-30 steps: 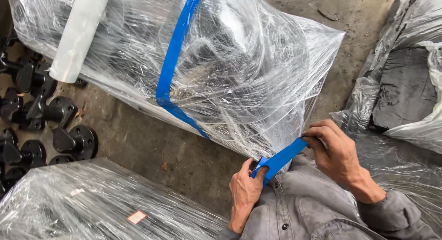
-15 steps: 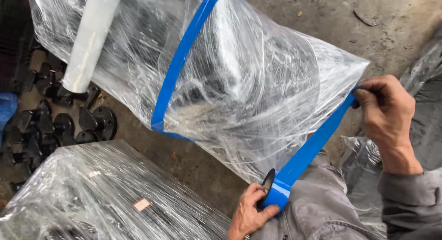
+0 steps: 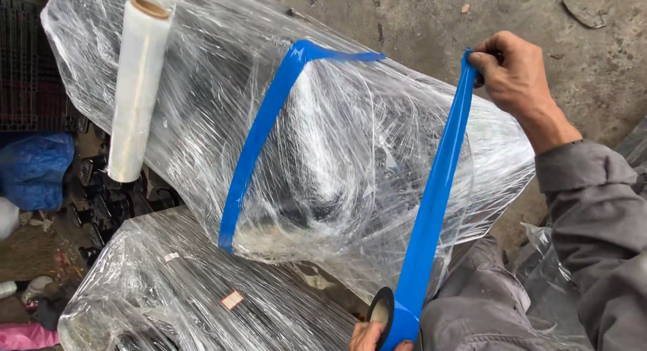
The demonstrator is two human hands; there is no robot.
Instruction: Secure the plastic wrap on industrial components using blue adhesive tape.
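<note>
Far left, floor: a black crate (image 3: 30, 68) at the far edge, a blue bag (image 3: 34, 169) nearer, dark metal parts (image 3: 114, 203) beside it, and a pink scrap (image 3: 23, 337) at the near corner.
Stretch-film roll: a white roll of clear film (image 3: 138, 88) lies on the left shoulder of the large bundle, cardboard core end pointing far.
Near-left bundle: a second film-wrapped bundle (image 3: 182, 297) sits near and left, bearing two small labels; no blue band shows on it.
Large wrapped bundle: the large wrapped bundle (image 3: 323, 155) fills the centre, fully covered in clear film, dark contents only dimly visible.
First band: one blue tape band (image 3: 259, 135) runs from the lower left side up over the top ridge; judged applied and holding.
Tape roll: the blue tape roll (image 3: 394, 321) is at the near edge, centre, below the bundle.
Left hand: the left hand (image 3: 371, 336) grips the roll from beneath, fingers curled round it; mostly cut off by the frame.
Free strip: a drawn-out tape strip (image 3: 435, 196) stretches taut from roll to right hand, off the film along most of its length.
Right hand: the right hand (image 3: 512, 71) pinches the strip's end, held far and right above the bundle's right end.
Progress: wrapping done, one band on; the second band is pulled out but not yet laid, pressed or cut.
Floor: bare concrete (image 3: 593, 27) at far right.
</note>
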